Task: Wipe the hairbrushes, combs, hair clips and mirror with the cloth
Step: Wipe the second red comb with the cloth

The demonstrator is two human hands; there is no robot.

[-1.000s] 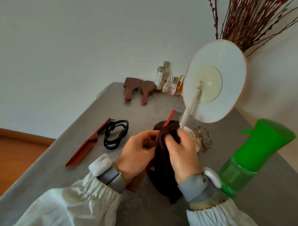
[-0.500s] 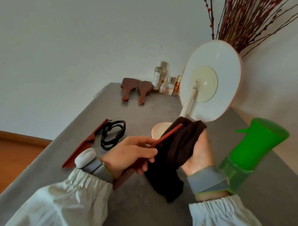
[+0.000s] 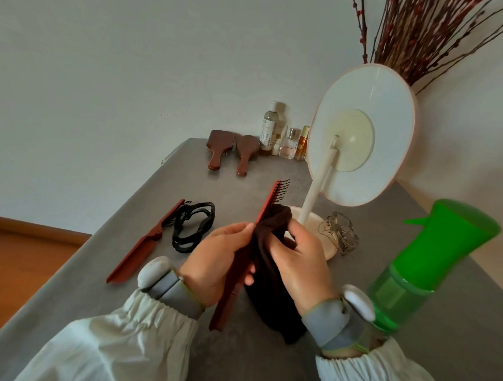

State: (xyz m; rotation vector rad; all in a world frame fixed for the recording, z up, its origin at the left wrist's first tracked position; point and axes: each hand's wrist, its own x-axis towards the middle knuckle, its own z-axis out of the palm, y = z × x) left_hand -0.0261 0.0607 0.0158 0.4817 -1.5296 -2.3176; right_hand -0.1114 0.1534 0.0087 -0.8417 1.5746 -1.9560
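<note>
**Comb held over the table, cloth wrapped on its teeth**

Left hand (image 3: 215, 263) grips the red-brown comb (image 3: 265, 208) around its middle, thumb on top, fingers curled beneath. Comb slants up and away from the person; handle end points down toward the near edge, toothed end sticks out past the fingers.

Right hand (image 3: 296, 264) pinches the dark brown cloth (image 3: 271, 292) against the teeth, just beside the left hand's fingertips. Rest of the cloth hangs down between the wrists.

A second red-brown comb (image 3: 144, 243) lies near the table's (image 3: 109, 313) left edge, black hair clips (image 3: 192, 226) touching its toothed end. Two wooden hairbrushes (image 3: 231, 152) lie at the far edge. Mirror (image 3: 362, 131) stands toward the right edge, back facing the person, a clear hair clip (image 3: 339, 233) by its base. Green spray bottle (image 3: 431, 261) stands right of the right wrist.
</note>
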